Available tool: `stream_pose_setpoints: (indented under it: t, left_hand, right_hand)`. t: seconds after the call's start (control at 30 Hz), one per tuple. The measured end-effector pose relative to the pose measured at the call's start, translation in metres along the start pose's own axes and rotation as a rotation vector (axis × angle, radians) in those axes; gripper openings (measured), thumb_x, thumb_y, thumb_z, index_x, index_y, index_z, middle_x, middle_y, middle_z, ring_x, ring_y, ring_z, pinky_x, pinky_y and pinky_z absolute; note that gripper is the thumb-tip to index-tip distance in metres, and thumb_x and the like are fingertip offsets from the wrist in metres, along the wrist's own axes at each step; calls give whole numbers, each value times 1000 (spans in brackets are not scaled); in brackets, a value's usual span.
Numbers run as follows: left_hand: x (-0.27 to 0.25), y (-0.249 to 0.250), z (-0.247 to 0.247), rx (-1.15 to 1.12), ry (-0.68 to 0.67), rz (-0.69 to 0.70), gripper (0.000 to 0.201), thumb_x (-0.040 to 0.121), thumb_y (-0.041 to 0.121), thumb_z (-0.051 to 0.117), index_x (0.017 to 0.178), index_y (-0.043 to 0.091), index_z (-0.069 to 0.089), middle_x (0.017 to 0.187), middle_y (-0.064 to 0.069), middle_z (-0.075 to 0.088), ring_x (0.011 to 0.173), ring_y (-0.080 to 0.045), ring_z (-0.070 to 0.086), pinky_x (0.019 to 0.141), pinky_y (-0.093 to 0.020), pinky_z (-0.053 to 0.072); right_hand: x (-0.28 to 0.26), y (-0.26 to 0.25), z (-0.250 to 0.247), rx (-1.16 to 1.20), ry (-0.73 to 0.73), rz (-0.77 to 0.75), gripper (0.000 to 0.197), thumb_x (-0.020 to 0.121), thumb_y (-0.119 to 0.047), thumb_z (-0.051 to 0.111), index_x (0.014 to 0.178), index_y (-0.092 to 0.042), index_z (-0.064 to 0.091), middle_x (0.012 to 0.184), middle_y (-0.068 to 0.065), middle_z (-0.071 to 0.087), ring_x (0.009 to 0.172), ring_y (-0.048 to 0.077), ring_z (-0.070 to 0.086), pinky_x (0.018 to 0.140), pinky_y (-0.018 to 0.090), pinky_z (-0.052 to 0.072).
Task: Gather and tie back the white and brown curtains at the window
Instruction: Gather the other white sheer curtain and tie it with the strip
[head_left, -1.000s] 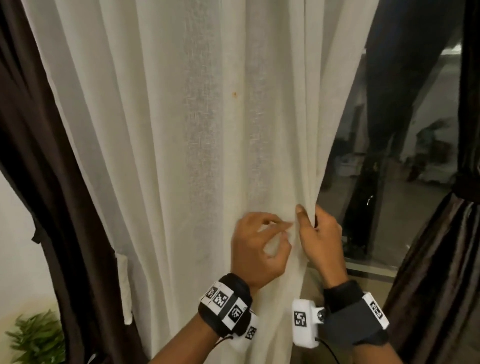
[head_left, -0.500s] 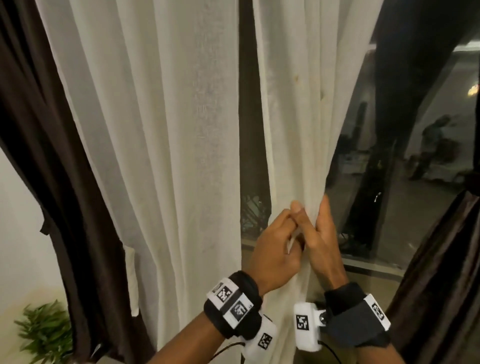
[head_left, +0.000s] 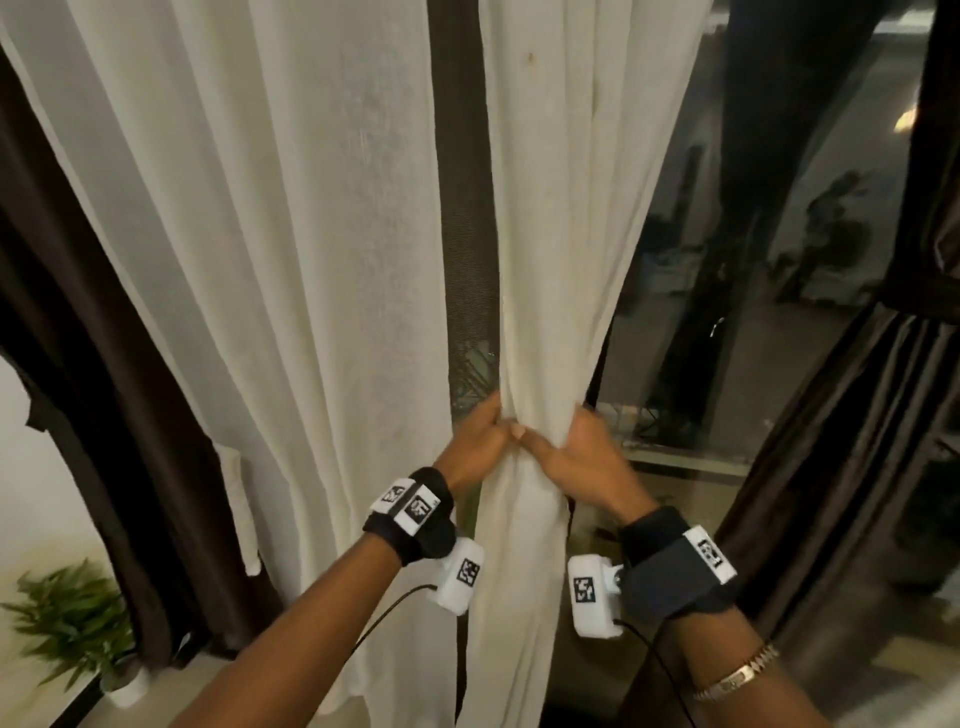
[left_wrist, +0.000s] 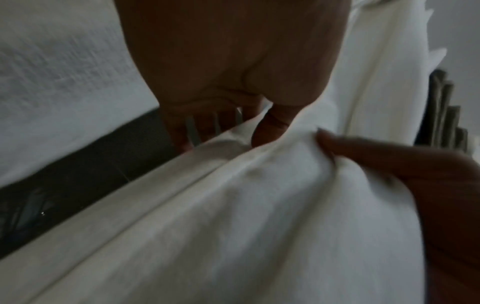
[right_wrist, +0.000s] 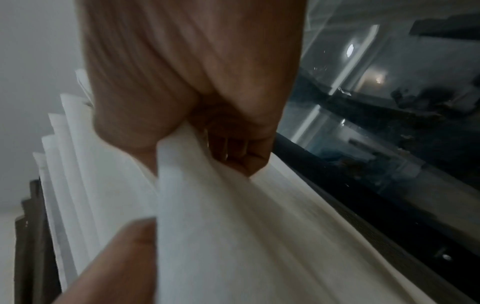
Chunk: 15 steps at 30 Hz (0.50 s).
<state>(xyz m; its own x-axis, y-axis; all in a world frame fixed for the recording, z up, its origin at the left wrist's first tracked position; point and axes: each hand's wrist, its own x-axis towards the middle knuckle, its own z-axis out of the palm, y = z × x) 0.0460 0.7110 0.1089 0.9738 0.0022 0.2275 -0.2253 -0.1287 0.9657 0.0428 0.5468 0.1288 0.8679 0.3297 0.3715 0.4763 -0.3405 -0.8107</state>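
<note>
Two white sheer curtain panels hang at the window. The right panel (head_left: 561, 260) is bunched into a narrow bundle at waist height. My left hand (head_left: 480, 441) grips the bundle from its left side, and my right hand (head_left: 576, 447) grips it from the right, thumbs meeting at the front. The left wrist view shows my left hand (left_wrist: 259, 127) curled into the white cloth (left_wrist: 233, 216). In the right wrist view my right hand (right_wrist: 228, 152) holds the folds (right_wrist: 233, 226). The left white panel (head_left: 270, 260) hangs loose. Brown curtains hang at far left (head_left: 78, 364) and far right (head_left: 857, 467).
Dark window glass (head_left: 753, 260) with reflections shows right of the bundle, and a dark mesh strip (head_left: 465, 234) shows between the white panels. A potted green plant (head_left: 72, 629) stands on the floor at lower left. The window sill (head_left: 691, 462) runs behind my right hand.
The right white panel has been pulled apart from the left one, opening a dark gap. Both hands went from pinching its edge to wrapping round the gathered bundle.
</note>
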Motion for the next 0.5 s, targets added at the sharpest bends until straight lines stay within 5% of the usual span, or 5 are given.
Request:
stream_pose_setpoints:
  t: [0.1,0.23,0.33,0.43,0.5]
  left_hand:
    - [0,-15,13,-41,34,-20,38,102,-5,43,129,11,65,112,5,76,108,-13,70,89,-17,55]
    - [-2,6,10,-424,191,-17,32,100,5,41,98,13,73,81,2,76,81,-15,69,77,-26,55]
    - [-2,36,5,-577,207,-3,40,110,28,36,97,14,71,77,2,75,70,-11,71,70,-26,56]
    - [7,54,-8,-568,70,-5,59,112,43,25,122,8,72,114,-19,76,106,-33,71,101,-51,53]
    - [6,46,-11,-558,-111,-83,67,107,53,30,140,5,63,140,-33,57,126,-48,56,117,-65,36]
  right_hand:
    - [-18,9,30,-89,11,-9,42,105,-31,58,146,-34,47,129,-14,60,116,6,61,100,29,56]
    - [-33,3,40,-198,115,-38,46,100,-20,65,138,-35,44,114,-21,54,96,-4,57,66,3,45]
    - [-37,-8,41,-92,-17,-57,47,100,-26,63,142,-35,43,121,-17,60,107,0,62,85,12,52]
    - [-42,-11,37,47,-162,-27,43,103,-19,55,142,-34,49,126,-11,62,117,7,63,99,22,52]
    - [-45,-11,26,86,-168,4,36,103,-13,54,127,-39,60,119,-11,67,110,6,66,98,26,55]
